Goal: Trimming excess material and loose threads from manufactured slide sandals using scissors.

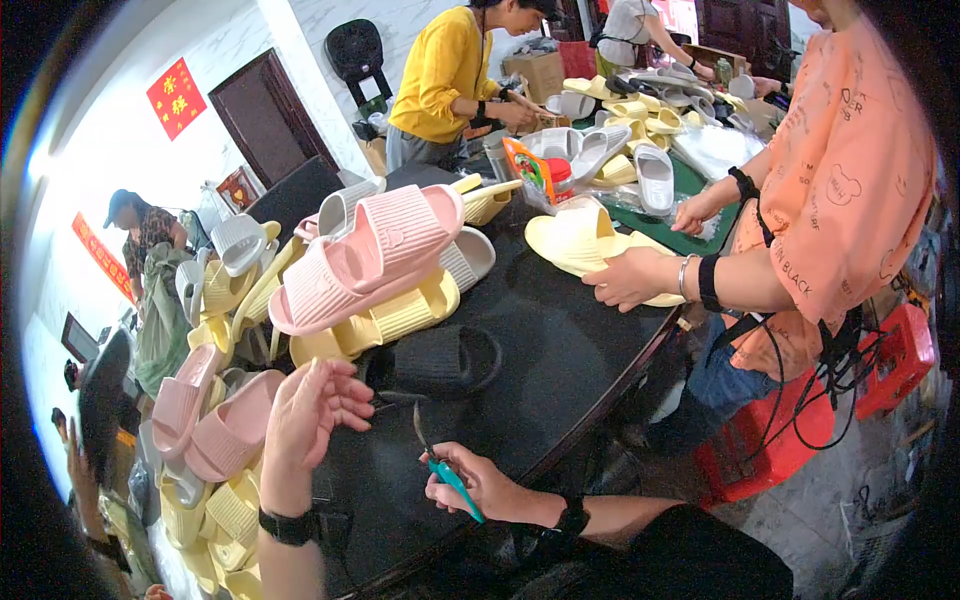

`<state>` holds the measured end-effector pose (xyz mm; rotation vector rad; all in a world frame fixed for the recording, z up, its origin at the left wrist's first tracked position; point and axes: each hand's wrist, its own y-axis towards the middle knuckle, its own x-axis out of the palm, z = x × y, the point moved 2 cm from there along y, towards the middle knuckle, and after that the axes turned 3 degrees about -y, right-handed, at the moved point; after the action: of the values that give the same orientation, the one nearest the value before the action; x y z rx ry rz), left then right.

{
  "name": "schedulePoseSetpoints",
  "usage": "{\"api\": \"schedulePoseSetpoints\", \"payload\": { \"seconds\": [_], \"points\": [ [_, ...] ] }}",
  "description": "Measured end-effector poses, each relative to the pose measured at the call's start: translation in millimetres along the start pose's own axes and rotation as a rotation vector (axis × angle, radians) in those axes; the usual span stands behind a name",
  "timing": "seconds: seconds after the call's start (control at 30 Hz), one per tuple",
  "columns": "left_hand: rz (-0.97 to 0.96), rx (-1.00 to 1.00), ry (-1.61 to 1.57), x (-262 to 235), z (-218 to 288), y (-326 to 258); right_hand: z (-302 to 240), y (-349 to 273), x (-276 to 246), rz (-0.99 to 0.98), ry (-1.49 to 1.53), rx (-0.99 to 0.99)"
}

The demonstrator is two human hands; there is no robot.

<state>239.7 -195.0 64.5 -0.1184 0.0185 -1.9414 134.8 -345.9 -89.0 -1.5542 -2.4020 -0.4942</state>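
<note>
My left hand is raised over the near side of the table, fingers loosely curled and apart, with nothing in it. It is close to the pink slippers piled at the left. In my right hand is a pair of teal-handled snips, its slim dark blades pointing up and away from me. Beyond the blades a black slipper lies on the black table. Behind it, a pink slipper rests on top of a yellow slipper.
Across the table, a person in an orange shirt has a hand on a yellow slipper. A person in yellow works beside a far heap of slippers. Red stools stand at the right. More yellow slippers are heaped at my left.
</note>
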Motion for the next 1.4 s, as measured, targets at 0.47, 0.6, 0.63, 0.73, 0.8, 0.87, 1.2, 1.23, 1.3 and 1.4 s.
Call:
{"api": "schedulePoseSetpoints", "payload": {
  "seconds": [0.47,0.6,0.63,0.73,0.8,0.87,1.2,1.23,1.3,1.4],
  "points": [
    [0.302,0.182,0.221,-41.0,-32.2,-151.5,-8.6,-3.4,2.5,0.046,-0.073,-0.021],
    [0.394,0.223,0.229,-66.0,-33.0,-184.3,-12.1,1.5,4.0,0.161,-0.025,0.109],
    [0.428,0.235,0.26,-72.0,-30.3,-192.4,-13.2,3.8,5.7,0.2,-0.007,0.145],
    [0.523,0.285,0.296,-90.3,-15.8,-231.6,-39.3,4.1,21.6,0.184,-0.042,0.122],
    [0.604,0.322,0.349,-102.0,-8.9,-246.7,-59.6,10.0,28.8,0.166,-0.146,0.081],
    [0.67,0.334,0.3,-115.8,-8.4,-263.3,-77.7,17.2,39.8,0.114,-0.159,0.03],
    [0.667,0.263,0.43,-148.7,8.9,-284.9,-124.2,45.4,97.6,-0.15,-0.184,-0.183],
    [0.643,0.231,0.384,-156.2,5.1,-282.3,-115.5,54.1,102.6,-0.169,-0.184,-0.143],
    [0.654,0.163,0.458,-166.0,3.6,-280.5,-100.3,69.5,118.1,-0.204,-0.17,-0.061],
    [0.594,0.092,0.554,-180.3,-1.3,-263.6,-79.9,87.5,122.7,-0.204,-0.161,0.002]
  ]
}}
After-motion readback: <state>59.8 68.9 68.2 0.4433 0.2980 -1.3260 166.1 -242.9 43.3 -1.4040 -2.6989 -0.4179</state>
